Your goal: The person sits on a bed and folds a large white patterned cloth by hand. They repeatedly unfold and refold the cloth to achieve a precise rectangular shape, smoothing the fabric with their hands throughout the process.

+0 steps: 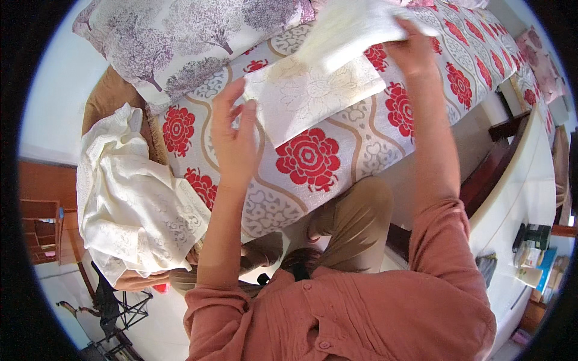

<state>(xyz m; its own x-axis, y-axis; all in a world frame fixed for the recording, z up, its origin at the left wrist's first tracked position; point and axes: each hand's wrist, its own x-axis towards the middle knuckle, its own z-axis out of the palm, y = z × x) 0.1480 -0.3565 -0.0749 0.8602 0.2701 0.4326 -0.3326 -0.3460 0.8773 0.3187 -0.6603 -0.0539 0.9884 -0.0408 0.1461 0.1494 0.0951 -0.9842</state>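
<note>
In the head view, the left hand (233, 135) is resting at about ten o'clock from the picture's centre, its fingers spread slightly and pinching the near corner of a cream embroidered cloth (313, 90). The right hand (412, 48) is reaching up at one o'clock, its fingers closing on the far, lifted end of the same cloth, though the fingertips are hiding behind the fabric. The cloth is lying stretched between both hands over a bedspread with red flowers (310, 159), which is covering the bed (481, 66) and running from nine o'clock to two o'clock. A pillow with purple trees (180, 42) is lying at eleven o'clock, touching the bedspread. A crumpled cream fabric heap (132, 192) is sitting at nine o'clock, just beside the left forearm. A white counter (524, 192) is curving along three o'clock.
</note>
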